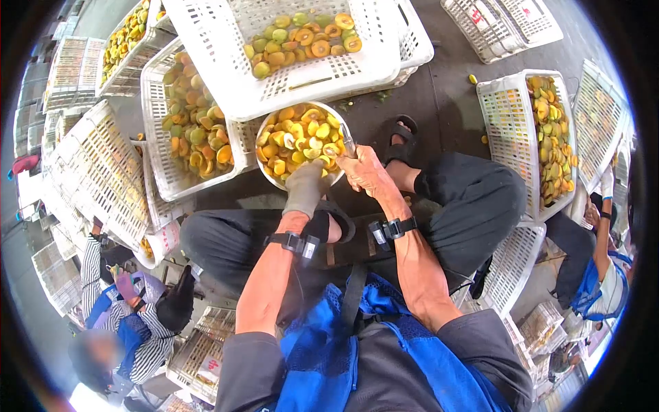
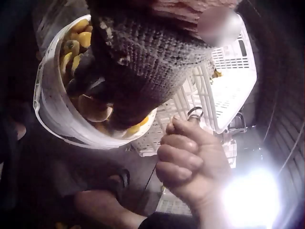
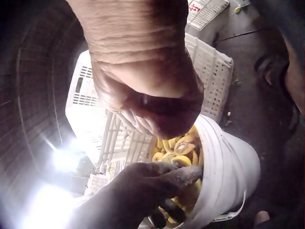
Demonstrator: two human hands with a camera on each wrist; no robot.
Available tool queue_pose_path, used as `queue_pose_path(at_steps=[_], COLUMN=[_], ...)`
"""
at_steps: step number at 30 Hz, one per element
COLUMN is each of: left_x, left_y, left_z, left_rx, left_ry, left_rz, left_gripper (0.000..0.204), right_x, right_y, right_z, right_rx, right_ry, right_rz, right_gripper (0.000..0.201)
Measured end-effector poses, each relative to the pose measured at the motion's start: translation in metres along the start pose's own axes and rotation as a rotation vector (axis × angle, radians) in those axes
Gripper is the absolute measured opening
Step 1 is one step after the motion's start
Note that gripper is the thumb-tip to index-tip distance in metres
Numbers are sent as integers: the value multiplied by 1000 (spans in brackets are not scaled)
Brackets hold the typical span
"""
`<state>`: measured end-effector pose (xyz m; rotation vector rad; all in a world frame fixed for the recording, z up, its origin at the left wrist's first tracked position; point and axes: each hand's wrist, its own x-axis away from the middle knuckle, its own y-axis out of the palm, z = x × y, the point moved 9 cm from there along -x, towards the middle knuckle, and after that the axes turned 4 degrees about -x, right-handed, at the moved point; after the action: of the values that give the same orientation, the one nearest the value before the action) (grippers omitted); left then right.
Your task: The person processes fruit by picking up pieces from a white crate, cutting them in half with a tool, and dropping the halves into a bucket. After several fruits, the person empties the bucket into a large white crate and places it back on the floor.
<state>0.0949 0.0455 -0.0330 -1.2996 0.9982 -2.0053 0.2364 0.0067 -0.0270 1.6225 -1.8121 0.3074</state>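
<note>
A white bucket (image 3: 228,167) full of halved yellow-orange stone fruit (image 1: 292,134) stands between the person's feet. My gloved left hand (image 1: 305,187) reaches down over its near rim. In the right wrist view, the spread fingers (image 3: 183,175) of that glove lie among the fruit halves. Bare and curled, my right hand (image 1: 368,173) grips a small metal tool (image 1: 349,143) at the bucket's right side. The left wrist view shows a bent metal loop (image 2: 195,111) standing out above that fist. Most of the tool's handle is hidden in the fist.
A white crate (image 1: 226,82) with fruit halves stands tilted just beyond the bucket. Another full crate (image 1: 168,130) stands at left, and one more (image 1: 504,130) at right. Sandalled feet flank the bucket. Other people (image 1: 130,316) sit among crates on both sides.
</note>
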Motion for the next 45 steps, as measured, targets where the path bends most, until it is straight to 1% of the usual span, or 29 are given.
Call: queue_pose_path(at_steps=[2, 5, 8, 9, 12, 15, 18, 19, 22, 23, 24, 26, 29, 30, 31, 33, 34, 36, 37, 40, 41, 43, 44, 45], left_x=[-2, 3, 11, 16, 24, 26, 19, 18, 7, 5, 1, -6, -3, -1, 1, 7, 9, 8, 6, 0, -6, 3, -2, -4], left_y=[12, 7, 4, -2, -20, -30, -25, -22, -6, 10, 15, 30, 31, 26, 24, 15, 11, 5, 3, -3, -6, -29, -35, -39], left_z=[-7, -16, -37, -37, -22, -10, -25, -25, -27, -31, -35, -43, -53, -54, -57, -59, -59, -56, -54, -56, -55, -37, -38, -40], left_rx=[43, 255, 670, 812, 914, 1026, 1594, 1773, 1850, 1827, 1851, 1896, 1872, 1858, 1880, 1774, 1720, 1705, 1700, 1536, 1484, 1372, 1301, 1229], left_ry=[-41, -66, -108, -126, -70, -29, -112, -164, -139, -275, -297, -348, -354, -352, -388, -399, -404, -384, -372, -391, -358, -312, -284, -260], left_rz=[39, 69, 109, 125, 97, 92, 215, 249, 227, 187, 238, 330, 448, 488, 547, 534, 528, 522, 519, 505, 422, 235, 245, 252], left_gripper=[34, 38, 39, 34, 34, 31, 26, 26, 38, 48, 46, 46, 48, 48, 43, 40, 41, 46, 49, 53, 53, 53, 53, 53], right_x=[-5, -9, -1, -2, -8, -5, 0, -3, 3, 4, 8, 12, 8, 12, 18, 28, 29, 28, 26, 19, 17, 21, 18, 17], right_y=[-1, 3, 3, 3, 13, 19, 21, 24, 44, 46, 50, 48, 38, 40, 43, 52, 54, 58, 62, 72, 72, 78, 80, 80], right_z=[11, 25, 26, 30, 37, 35, 21, 21, 16, 13, -1, 6, 20, 20, 20, 22, 26, 35, 40, 50, 51, 46, 39, 36], right_rx=[32, -24, 0, -3, 0, -195, -379, -383, -334, -197, -113, 63, 440, 506, 572, 682, 700, 734, 753, 727, 553, 326, 218, 225], right_ry=[12, -30, -61, -23, 84, 160, 160, 118, 125, 119, -4, -14, -417, -453, -488, -568, -551, -513, -493, -344, -282, -143, -88, -70], right_rz=[-6, -44, -54, -47, -38, -2, -30, -54, -109, -75, -58, -18, 80, 73, 65, 25, 33, 50, 18, -72, -123, -145, -154, -161], right_gripper=[27, 31, 34, 33, 30, 24, 20, 19, 21, 25, 28, 21, 22, 21, 21, 16, 15, 15, 15, 16, 18, 18, 19, 21])
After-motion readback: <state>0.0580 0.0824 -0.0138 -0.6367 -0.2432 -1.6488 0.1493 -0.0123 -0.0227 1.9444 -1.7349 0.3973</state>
